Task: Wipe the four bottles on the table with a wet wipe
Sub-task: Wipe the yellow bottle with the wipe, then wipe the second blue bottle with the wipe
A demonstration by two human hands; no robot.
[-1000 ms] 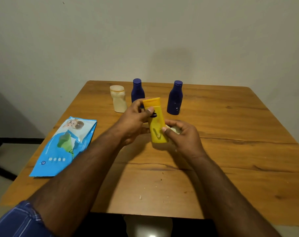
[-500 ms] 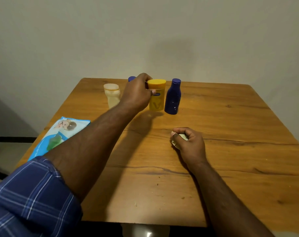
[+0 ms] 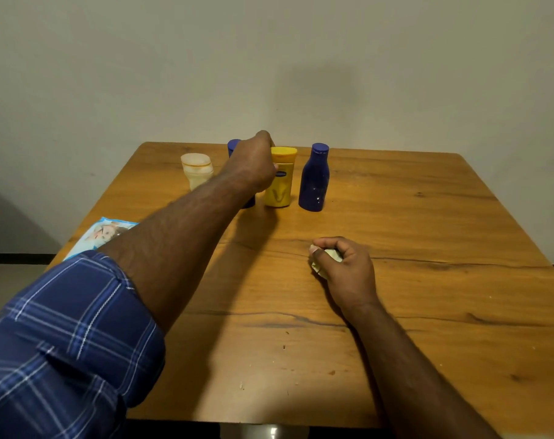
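Note:
A yellow bottle (image 3: 281, 182) stands upright on the wooden table (image 3: 428, 236) at the back. My left hand (image 3: 253, 164) reaches over to it, fingers and thumb curled against its left side and cap. Beside it on the right stands a dark blue bottle (image 3: 314, 180). A second blue bottle (image 3: 233, 146) is mostly hidden behind my left hand. Left of that is a pale translucent bottle (image 3: 198, 171). Nearer to me, my right hand (image 3: 342, 267) rests on the table and grips a crumpled wet wipe (image 3: 331, 255).
A blue pack of wet wipes (image 3: 103, 232) lies at the table's left edge, partly hidden by my left arm. A plain wall rises just behind the table. Small crumbs dot the near part of the tabletop.
My left hand carried the yellow bottle from in front of me to the back row and stood it between the two blue bottles. My right hand dropped to the table with the wipe.

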